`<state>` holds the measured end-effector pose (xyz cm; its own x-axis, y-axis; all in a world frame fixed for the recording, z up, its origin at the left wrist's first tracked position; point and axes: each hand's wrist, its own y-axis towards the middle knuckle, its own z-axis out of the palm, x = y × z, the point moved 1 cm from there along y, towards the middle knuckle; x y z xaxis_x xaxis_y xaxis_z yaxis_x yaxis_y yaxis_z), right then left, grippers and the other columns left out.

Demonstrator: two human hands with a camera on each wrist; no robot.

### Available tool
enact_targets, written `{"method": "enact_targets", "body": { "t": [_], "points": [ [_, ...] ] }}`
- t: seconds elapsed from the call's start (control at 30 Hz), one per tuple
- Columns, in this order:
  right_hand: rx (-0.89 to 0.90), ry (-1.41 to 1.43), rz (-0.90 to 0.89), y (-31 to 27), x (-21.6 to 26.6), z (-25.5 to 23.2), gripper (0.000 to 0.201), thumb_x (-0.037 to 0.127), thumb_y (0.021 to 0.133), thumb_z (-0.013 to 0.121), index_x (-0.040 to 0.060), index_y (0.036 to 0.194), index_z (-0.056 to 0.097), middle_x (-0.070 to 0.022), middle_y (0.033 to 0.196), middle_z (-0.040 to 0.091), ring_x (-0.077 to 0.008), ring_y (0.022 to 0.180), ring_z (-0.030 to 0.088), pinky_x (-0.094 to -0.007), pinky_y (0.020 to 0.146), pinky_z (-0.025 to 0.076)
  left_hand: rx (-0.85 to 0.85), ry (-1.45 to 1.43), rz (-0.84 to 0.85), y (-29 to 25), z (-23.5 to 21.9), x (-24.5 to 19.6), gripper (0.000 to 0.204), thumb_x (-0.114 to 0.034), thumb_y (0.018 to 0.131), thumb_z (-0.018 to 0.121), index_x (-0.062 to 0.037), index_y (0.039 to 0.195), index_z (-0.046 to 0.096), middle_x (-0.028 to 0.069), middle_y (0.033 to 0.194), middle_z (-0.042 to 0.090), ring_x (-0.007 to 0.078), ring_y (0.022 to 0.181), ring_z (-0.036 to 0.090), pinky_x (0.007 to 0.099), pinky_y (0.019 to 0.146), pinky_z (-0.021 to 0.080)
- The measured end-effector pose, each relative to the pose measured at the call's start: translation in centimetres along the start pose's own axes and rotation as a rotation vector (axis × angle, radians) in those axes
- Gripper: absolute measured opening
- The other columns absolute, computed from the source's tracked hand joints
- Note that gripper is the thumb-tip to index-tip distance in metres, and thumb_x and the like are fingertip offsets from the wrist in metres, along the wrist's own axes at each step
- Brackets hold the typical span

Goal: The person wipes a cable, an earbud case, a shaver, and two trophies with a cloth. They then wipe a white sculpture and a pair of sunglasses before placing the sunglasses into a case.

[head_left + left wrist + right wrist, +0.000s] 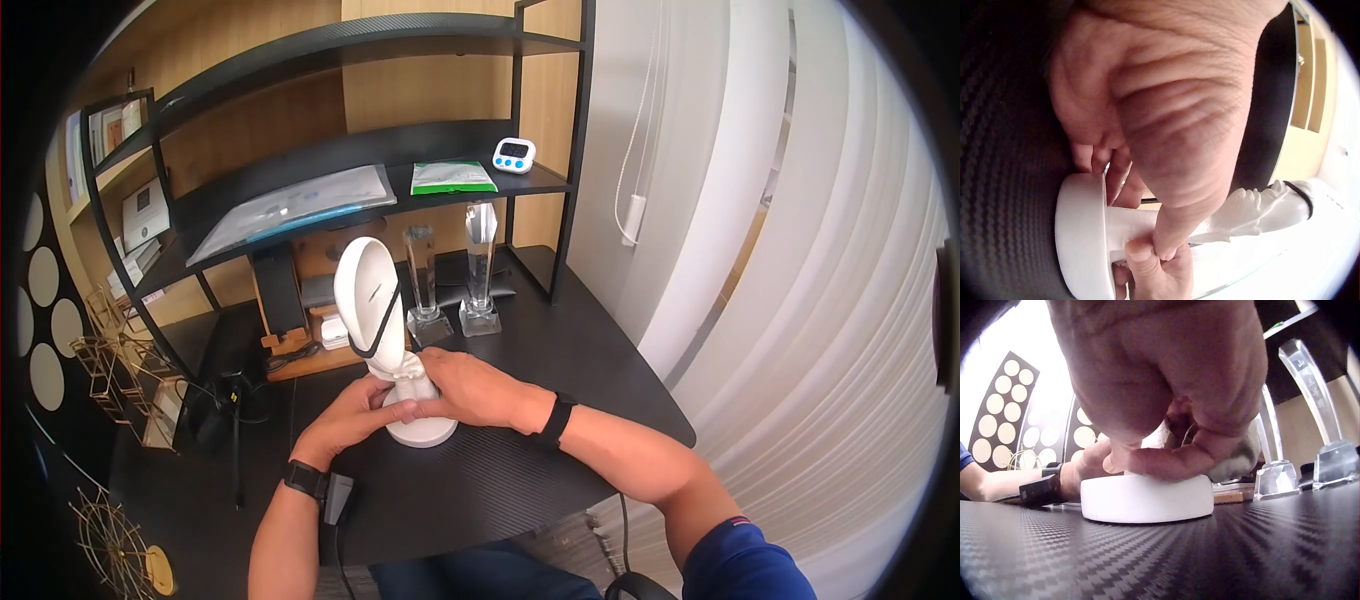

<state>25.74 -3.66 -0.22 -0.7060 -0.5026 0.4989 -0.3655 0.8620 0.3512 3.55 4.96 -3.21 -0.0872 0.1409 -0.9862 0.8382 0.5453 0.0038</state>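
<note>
There are two hands, the left hand [350, 418] and right hand [478, 388]; two wristbands, the left wristband [305, 480] and right wristband [558, 418]; two clear trophies, the left trophy [423, 272] and right trophy [480, 250]; one white statue [362, 292]; one timer [514, 156]; one packet [452, 178]; one desk [570, 370].

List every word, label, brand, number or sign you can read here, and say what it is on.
None can be read with certainty.
Crystal trophy: engraved marks, too blurred to read.
White timer: any figures on its dark display, too small.
Green-edged packet: faint print, too small.
Plastic sleeve: faint marks, unreadable.
</note>
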Motion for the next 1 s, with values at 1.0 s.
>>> {"method": "enact_targets", "body": {
  "t": [1.0],
  "points": [
    [-0.185,0.113,-0.100,-0.1,-0.6,-4.5,0.012,0.005,0.084,0.061,-0.0022,0.092,0.066,-0.0147,0.089,0.068,-0.0268,0.078,0.067,-0.0382,0.071,0.054,-0.103,0.077,0.080,0.6,-0.7,1.6,0.041,-0.024,0.106,0.079,0.0034,0.135,0.072,-0.0008,0.120,0.072,0.0068,0.109,0.062,0.0274,0.099,0.051]
  ]
}}
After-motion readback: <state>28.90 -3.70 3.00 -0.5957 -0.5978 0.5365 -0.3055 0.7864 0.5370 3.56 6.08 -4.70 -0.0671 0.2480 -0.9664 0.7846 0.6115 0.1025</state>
